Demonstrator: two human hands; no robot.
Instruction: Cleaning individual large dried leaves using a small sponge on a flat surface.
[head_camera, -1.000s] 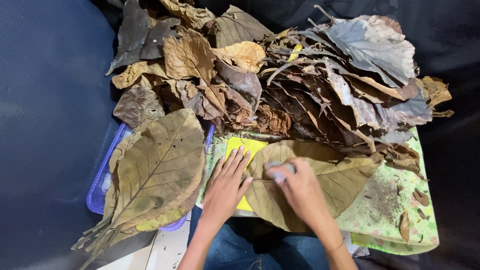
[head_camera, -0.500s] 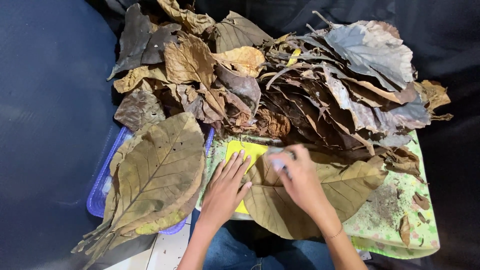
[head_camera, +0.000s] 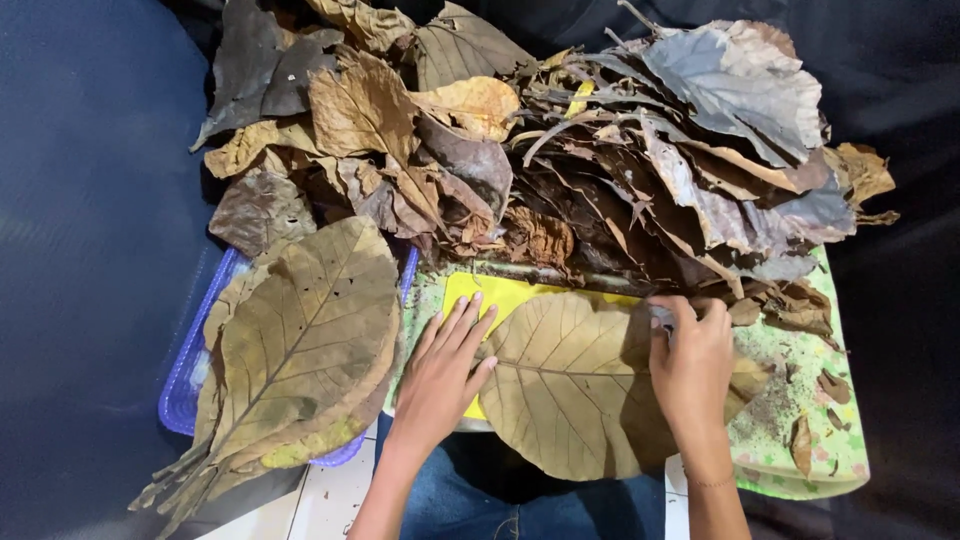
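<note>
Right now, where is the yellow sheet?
In the head view, the yellow sheet lies bottom-centre, mostly under the big tan leaf, beside the left hand.

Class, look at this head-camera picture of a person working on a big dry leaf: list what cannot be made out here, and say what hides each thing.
- What the right hand grips: covered by its own curled fingers.
- Most of the yellow sheet: under the big leaf and the left hand.
- The blue tray: its inside is hidden by stacked leaves.
- The green board: its far end lies under the leaf pile.
- Both forearms: cut off by the bottom edge.
</note>
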